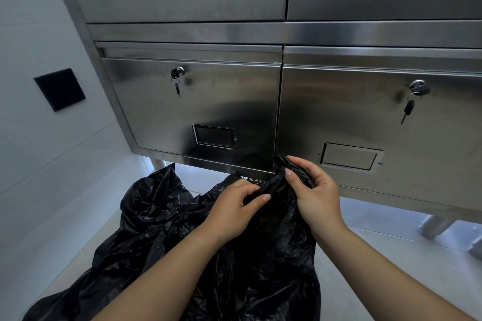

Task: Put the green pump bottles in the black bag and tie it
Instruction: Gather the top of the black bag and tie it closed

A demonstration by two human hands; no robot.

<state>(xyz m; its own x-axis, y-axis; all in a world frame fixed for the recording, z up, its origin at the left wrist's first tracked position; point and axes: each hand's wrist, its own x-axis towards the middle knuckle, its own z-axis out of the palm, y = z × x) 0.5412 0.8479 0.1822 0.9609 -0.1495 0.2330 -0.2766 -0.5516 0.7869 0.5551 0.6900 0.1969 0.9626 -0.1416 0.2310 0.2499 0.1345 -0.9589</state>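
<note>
A large crumpled black bag (161, 229) lies on the pale floor in front of me. Its top is gathered into a bunch at about the middle of the view. My left hand (234, 206) pinches the gathered plastic from the left between thumb and fingers. My right hand (313, 190) grips the bunched end from the right, fingers curled round it, just below the cabinet's bottom edge. No green pump bottles show; the bag's inside is hidden.
A stainless steel cabinet (208, 101) with locked drawers stands directly ahead, keys (177, 86) hanging from the locks. Its round legs (435, 227) rest on the floor at right. A black wall plate (59, 89) sits on the white wall at left.
</note>
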